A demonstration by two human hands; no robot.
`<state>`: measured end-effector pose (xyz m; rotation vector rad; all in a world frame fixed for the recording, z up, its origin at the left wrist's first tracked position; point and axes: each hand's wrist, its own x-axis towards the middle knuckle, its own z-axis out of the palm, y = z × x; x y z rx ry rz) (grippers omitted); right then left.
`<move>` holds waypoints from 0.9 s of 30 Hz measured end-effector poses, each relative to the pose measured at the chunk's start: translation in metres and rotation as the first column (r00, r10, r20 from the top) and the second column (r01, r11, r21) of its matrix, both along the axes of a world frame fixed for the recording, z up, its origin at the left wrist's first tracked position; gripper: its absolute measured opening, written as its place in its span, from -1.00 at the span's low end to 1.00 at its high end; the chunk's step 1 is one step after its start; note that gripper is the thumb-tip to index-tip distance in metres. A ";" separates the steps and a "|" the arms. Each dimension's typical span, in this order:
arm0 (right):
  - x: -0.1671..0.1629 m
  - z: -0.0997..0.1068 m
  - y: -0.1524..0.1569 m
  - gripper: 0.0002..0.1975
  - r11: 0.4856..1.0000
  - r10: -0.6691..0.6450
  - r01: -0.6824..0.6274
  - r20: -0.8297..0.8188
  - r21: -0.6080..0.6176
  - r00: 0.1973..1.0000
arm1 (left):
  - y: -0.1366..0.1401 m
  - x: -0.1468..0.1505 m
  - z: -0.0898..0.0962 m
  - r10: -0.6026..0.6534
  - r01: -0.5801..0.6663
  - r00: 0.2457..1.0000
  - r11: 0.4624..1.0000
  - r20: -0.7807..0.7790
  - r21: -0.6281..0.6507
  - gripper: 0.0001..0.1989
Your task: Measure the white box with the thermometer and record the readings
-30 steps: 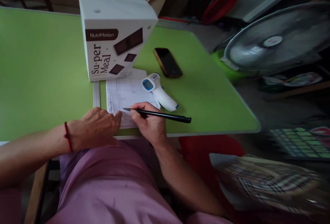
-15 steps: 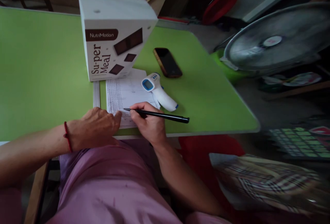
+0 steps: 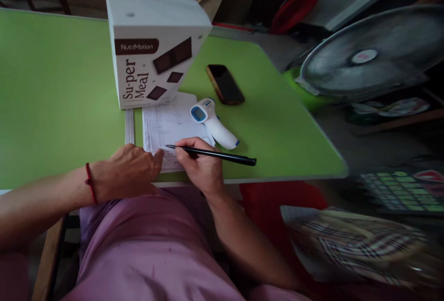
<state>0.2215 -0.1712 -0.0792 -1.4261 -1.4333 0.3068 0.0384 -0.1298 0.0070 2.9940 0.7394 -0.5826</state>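
A slim black pen (image 3: 225, 156) is pinched in my right hand (image 3: 203, 167), its tip at a paper sheet (image 3: 180, 120) covered with rows of small handwriting. My left hand (image 3: 133, 169), with a red cord bracelet (image 3: 90, 183) at the wrist, rests at the table's near edge with its fingers curled. One fingertip of it touches the sheet just left of the pen tip. Its palm side is hidden, and no held object shows there. A white and blue infrared thermometer (image 3: 215, 125) lies partly over the sheet's right side, just beyond my right hand.
Behind the sheet stands a white "Su-per Meal" box (image 3: 156, 65) on the green table (image 3: 62, 97). A smartphone (image 3: 225, 83) lies to the right of the box. Off the table's right side are a large fan (image 3: 364, 56), a red basin (image 3: 294, 9) and a plaid bag (image 3: 364, 245).
The pen has tilted very slightly, its back end a little farther right. Both hands stay in place, and the things on the table have not moved.
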 end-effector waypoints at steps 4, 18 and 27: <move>0.000 0.000 0.001 -0.88 1.000 0.007 -0.007 0.005 0.000 1.000 | 0.000 0.000 0.000 -0.005 0.005 1.000 1.000 0.009 -0.006 -0.35; 0.000 0.000 -0.001 -0.91 0.995 0.021 -0.025 0.042 0.094 0.999 | 0.000 0.000 0.001 0.001 -0.001 1.000 1.000 0.005 -0.001 -0.37; 0.042 0.014 0.031 -0.80 0.952 -0.011 -0.156 0.539 0.263 0.842 | 0.004 -0.002 -0.004 -0.015 0.017 0.996 1.000 0.082 -0.024 -0.38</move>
